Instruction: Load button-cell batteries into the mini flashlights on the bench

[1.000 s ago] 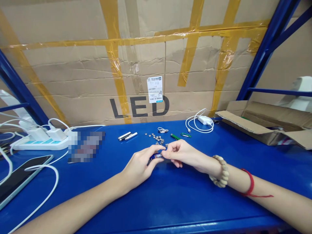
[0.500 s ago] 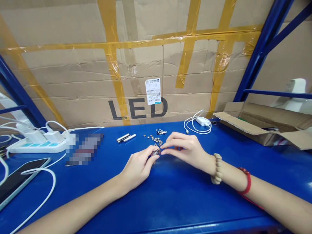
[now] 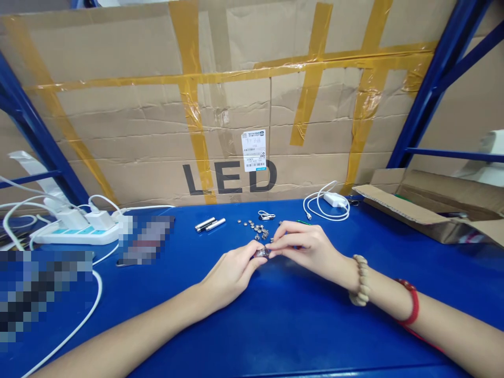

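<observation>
My left hand (image 3: 235, 268) pinches a small, shiny, partly see-through piece (image 3: 261, 253) with a reddish tint between thumb and fingers. At the far end of that piece are the closed fingertips of my right hand (image 3: 305, 244); whatever they may hold is hidden. Several small round silver discs (image 3: 258, 229) lie loose just beyond my hands. A few silver metal tubes (image 3: 215, 224) rest side by side to the left of the discs. Behind the discs sits a small white cord loop (image 3: 266, 215). A bit of something green (image 3: 304, 222) shows past my right hand.
A white cable with a small box (image 3: 334, 200) lies at the back. An open cardboard box (image 3: 417, 220) stands at right. The left side has a power strip (image 3: 79, 237) with cables and two blurred-out flat things. A large taped carton (image 3: 157, 131) walls off the back.
The view has shifted slightly, so everything sits a little further right. My right fingertips have closed in on the piece in my left hand. A green bit now shows behind my right hand.
</observation>
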